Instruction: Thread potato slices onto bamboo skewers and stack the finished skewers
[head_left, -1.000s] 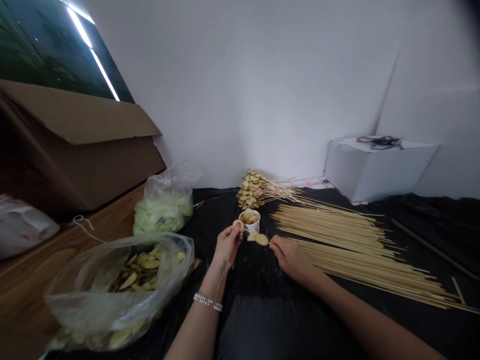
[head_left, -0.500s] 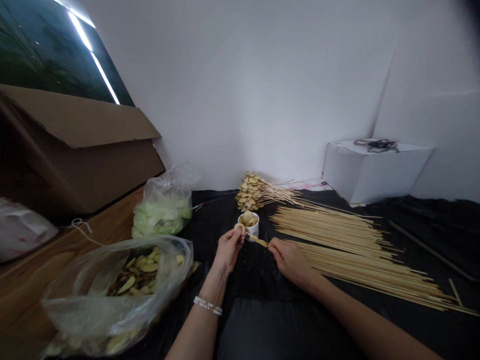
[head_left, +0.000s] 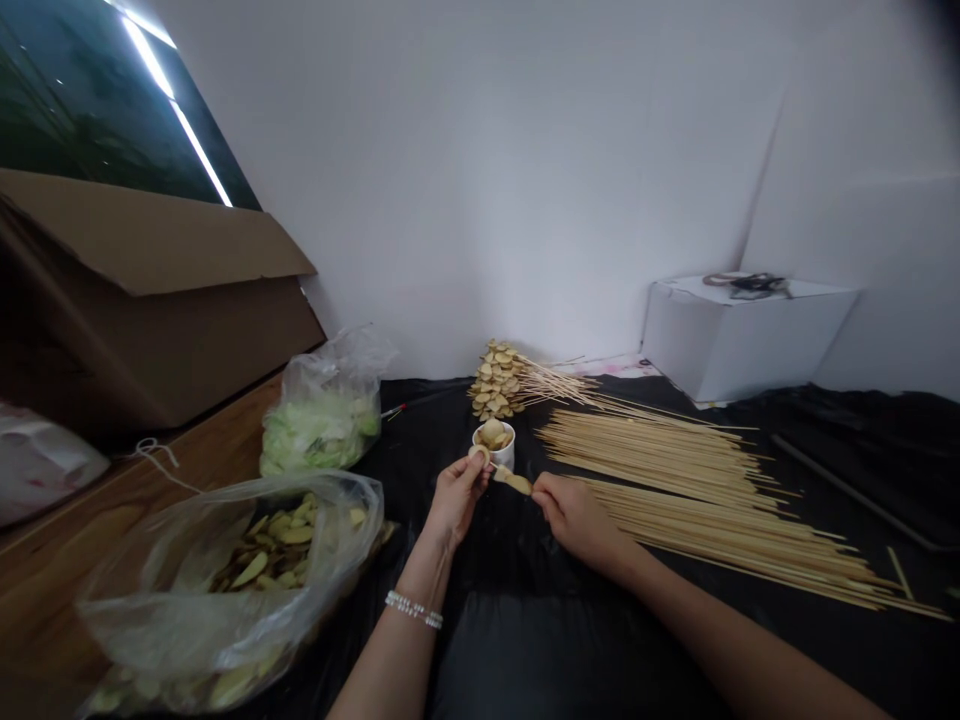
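Between thumb and fingers, my left hand (head_left: 459, 492) pinches a round potato slice (head_left: 480, 456) at the tip of a thin skewer. My right hand (head_left: 571, 508) is closed round that skewer, whose far part is hidden in the fist. More potato slices (head_left: 513, 480) are threaded on the stick between my hands. Just beyond my left fingertips stands a white cup (head_left: 505, 456) filled with slices (head_left: 493, 434). Behind it lies a pile of loaded potato skewers (head_left: 498, 382), their bare sticks pointing right.
Bare bamboo skewers (head_left: 660, 450) lie in rows at the right on black plastic sheeting (head_left: 517, 650). At the left are an open bag of potato slices (head_left: 150, 600), a bag of pale green vegetables (head_left: 322, 430) and a cardboard box (head_left: 180, 330). A white box (head_left: 690, 340) stands at the back right.
The threaded slices show broader faces now, as if turned on the stick. Both hands keep nearly the same place and grip. The whole view has shifted slightly.
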